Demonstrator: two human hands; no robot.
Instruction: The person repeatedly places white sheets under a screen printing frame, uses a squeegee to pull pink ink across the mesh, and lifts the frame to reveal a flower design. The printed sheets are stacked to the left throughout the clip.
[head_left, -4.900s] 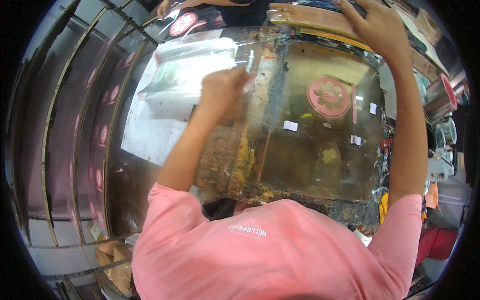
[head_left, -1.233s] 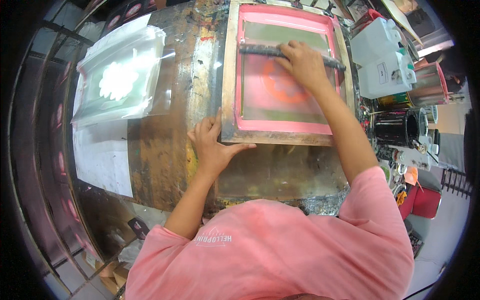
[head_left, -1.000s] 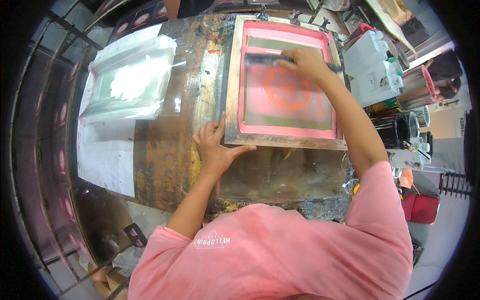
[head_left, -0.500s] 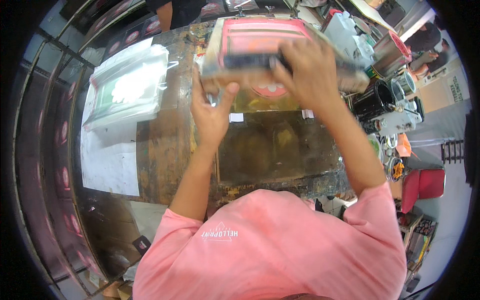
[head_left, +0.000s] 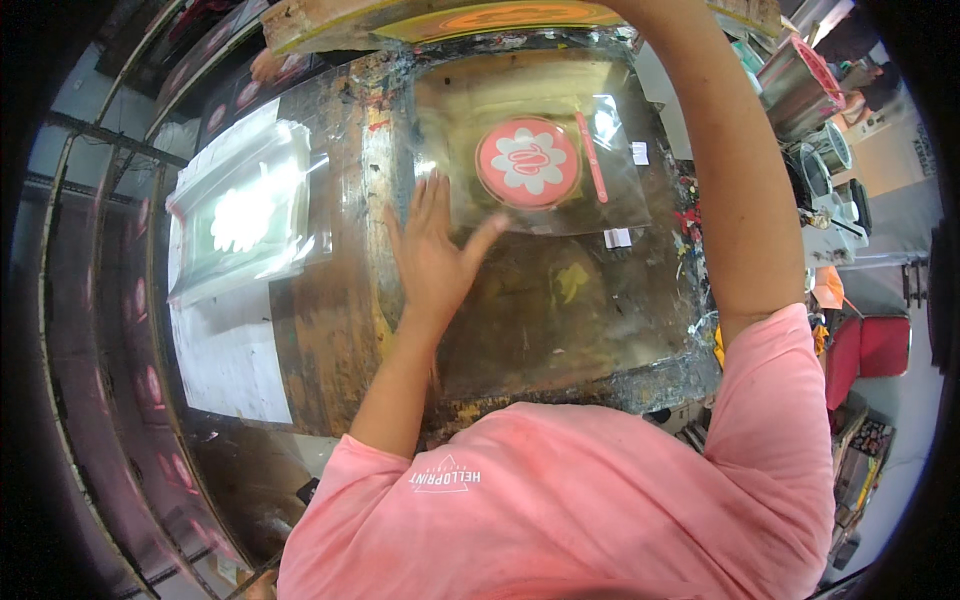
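Observation:
A clear plastic sheet (head_left: 610, 210), printed with a pink disc (head_left: 492, 162) bearing a pale flower shape and with a narrow pink strip beside it, lies flat on the dark work board (head_left: 510, 330). My left hand (head_left: 437, 240) is over the sheet's left edge, fingers spread and holding nothing; whether it presses down I cannot tell. Past the sheet, the printing screen (head_left: 330, 28) is tilted up, showing a yellow and orange round design on its underside. My right arm stretches up toward that screen, its hand beyond the upper edge of the picture.
Left on the table, a stack of clear plastic sheets (head_left: 245, 225) sits on white paper (head_left: 235, 350). Pots and cans (head_left: 800, 90) crowd the right side near a red chair (head_left: 875, 360). Metal racks (head_left: 95, 300) line the left. Another person's hand (head_left: 267, 67) shows at the far left.
The screen has swung up and away, uncovering the printed sheet. My left hand has left the frame and come down by the sheet. My right hand, earlier on a squeegee, has gone out of view.

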